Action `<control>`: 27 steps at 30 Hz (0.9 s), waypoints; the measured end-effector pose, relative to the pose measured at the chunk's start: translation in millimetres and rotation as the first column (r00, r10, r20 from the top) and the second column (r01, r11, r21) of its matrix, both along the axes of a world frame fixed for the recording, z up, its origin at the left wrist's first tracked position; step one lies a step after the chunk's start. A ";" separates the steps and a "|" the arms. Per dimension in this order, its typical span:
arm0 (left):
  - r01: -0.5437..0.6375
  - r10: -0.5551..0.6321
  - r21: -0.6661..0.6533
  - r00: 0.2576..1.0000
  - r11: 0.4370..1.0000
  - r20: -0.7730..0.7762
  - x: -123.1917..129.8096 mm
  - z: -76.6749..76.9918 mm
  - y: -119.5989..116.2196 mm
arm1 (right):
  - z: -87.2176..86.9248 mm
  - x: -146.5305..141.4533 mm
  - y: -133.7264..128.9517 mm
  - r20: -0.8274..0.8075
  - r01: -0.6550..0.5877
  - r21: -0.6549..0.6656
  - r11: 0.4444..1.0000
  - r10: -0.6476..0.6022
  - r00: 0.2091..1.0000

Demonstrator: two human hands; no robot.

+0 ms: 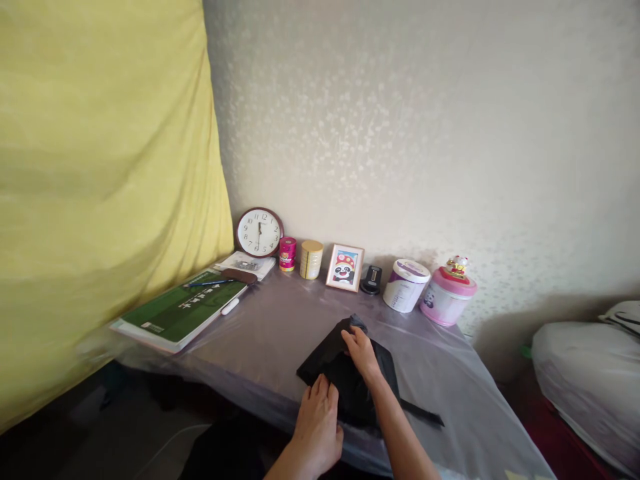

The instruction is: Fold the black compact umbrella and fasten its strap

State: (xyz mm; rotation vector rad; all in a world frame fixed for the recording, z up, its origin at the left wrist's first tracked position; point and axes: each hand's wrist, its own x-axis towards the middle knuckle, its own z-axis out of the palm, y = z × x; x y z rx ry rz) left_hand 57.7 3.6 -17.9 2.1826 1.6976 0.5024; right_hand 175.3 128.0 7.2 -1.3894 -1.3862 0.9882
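Lying on the plastic-covered table (pixel 280 333), near its front edge: black cloth (pixel 350 390). Left hand (pixel 317 427) flat, fingers together, pressing its near edge. Right hand (pixel 361 350) pinching the far fold. Best kept taut, near edge pinned, creases smoothed outward.

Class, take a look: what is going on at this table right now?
A person has both hands on a black bag lying flat on the plastic-covered table. The left hand presses its near edge; the right hand grips its far corner. A clock, tins, a panda picture and a green book sit behind.
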 end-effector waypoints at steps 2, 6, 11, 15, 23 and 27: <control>-0.007 0.007 0.033 1.000 0.999 -0.003 -0.8 -2.7 -0.9 | -1.3 -0.2 1.6 0.087 -0.046 0.009 0.999 0.045 0.995; -0.031 0.036 0.098 0.998 0.995 -0.043 -4.6 -7.1 -8.5 | 2.2 0.3 -1.3 0.191 -0.126 0.025 0.992 0.119 0.974; -0.087 0.102 0.317 0.994 0.945 -0.032 -1.1 16.6 -16.9 | 4.2 1.1 -4.0 0.270 -0.142 0.055 0.988 0.122 0.955; 0.088 -0.066 0.419 0.996 0.904 -0.067 10.9 24.7 -4.9 | 6.4 -0.4 -5.8 0.303 -0.159 0.100 0.982 0.122 0.945; 0.099 -0.067 0.273 0.990 0.957 -0.123 16.2 -15.7 8.6 | 12.0 4.6 -46.6 0.474 -0.358 0.395 0.846 0.146 0.868; 0.131 -0.117 0.143 0.988 0.981 -0.101 13.7 -13.5 7.6 | 2.3 18.3 -45.3 0.542 -0.443 0.460 0.769 0.151 0.826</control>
